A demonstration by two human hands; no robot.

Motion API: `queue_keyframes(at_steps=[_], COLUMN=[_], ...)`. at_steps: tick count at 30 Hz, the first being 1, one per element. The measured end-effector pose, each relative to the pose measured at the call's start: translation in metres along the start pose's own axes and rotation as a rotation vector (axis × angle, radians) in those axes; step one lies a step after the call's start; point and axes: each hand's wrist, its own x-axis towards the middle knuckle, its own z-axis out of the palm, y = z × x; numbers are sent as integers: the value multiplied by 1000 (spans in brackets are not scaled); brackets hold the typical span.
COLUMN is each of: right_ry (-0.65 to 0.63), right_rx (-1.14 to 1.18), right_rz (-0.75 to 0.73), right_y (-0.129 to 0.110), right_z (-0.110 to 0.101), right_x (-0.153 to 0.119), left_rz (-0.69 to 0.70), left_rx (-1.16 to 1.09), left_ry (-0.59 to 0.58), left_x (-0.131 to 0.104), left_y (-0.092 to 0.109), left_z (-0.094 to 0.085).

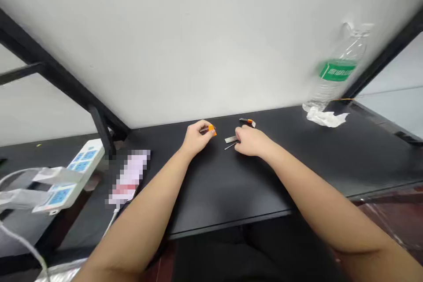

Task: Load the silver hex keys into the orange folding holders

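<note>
Fingers of the left hand (195, 137) pinch an orange-ended piece (212, 130), probably because it is slim. The right hand's (253, 142) fingers close on metal rods (230, 139) jutting leftward, perhaps to bunch them; an orange-banded piece (248, 121) lies just beyond those fingers.

A: Far side?
B: Wall (198, 44) behind desk (214, 194). Water bottle (337, 70) on desk, far right; tissue (330, 119) just before it.
A: Middle?
B: Left hand (194, 137), small piece (212, 130) in its fingers. Right hand (251, 142) on rods (230, 139), ends pointing left. Loose piece (247, 121) just beyond right hand.
A: Left?
B: Power strip (78, 167). Phone (130, 176) to its right, charging cable (112, 220) at phone's near end.
</note>
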Motion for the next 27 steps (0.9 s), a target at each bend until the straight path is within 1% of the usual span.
queue_keyframes(at_steps=[2,4,7,12,16,19,22,27], right_ry=[70,99,61,83,86,29,-7,58], right_rx=[-30,-44,-40,24,64,113,90,61], right_rz=[-79,-118,-93,-64,-71,-111,-142,-111], right_y=[0,1,3,5,6,7,6,4], right_z=[2,7,17,29,25,19,17,26], right_x=[0,1,9,20,17,11,10,16], left_rz=[8,13,13,3,-8,-8,-3,9], left_rx=[-14,-21,-19,-8,1,11,16,19], left_ry=[-18,-31,-44,-55,-57,-65,-74,-93], left_x=[-1,-1,-1,-1,-1,-1,-1,-1], left_y=[0,0,0,1,1,0,-2,-1], left_z=[2,4,4,3,3,4,5,6])
